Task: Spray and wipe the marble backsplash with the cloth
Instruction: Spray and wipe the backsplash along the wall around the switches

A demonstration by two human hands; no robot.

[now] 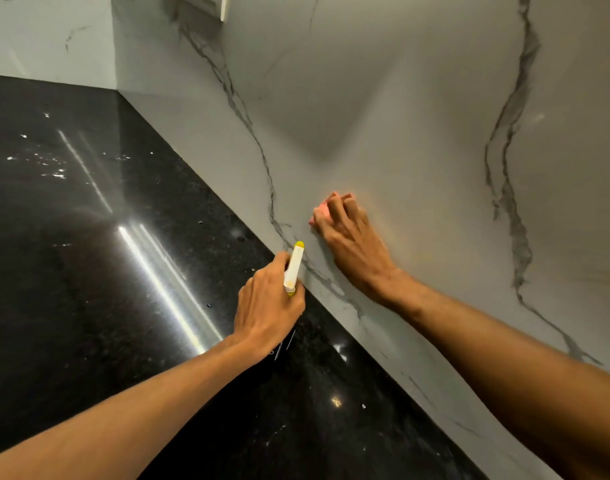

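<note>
The marble backsplash [383, 98] is pale grey with dark veins and rises along the right of the black counter. My right hand [348, 237] presses a small pink cloth [320, 211] against the marble just above the counter line; only a bit of cloth shows past my fingers. My left hand [267, 303] grips a spray bottle, whose white and yellow head [294, 266] points up toward the wall. The bottle's body is hidden under my hand.
A glossy black stone counter [106, 254] fills the left and bottom of the view, with bright light streaks on it. The wall turns a corner at the far left [114, 46]. A white fitting [223, 6] hangs at the top.
</note>
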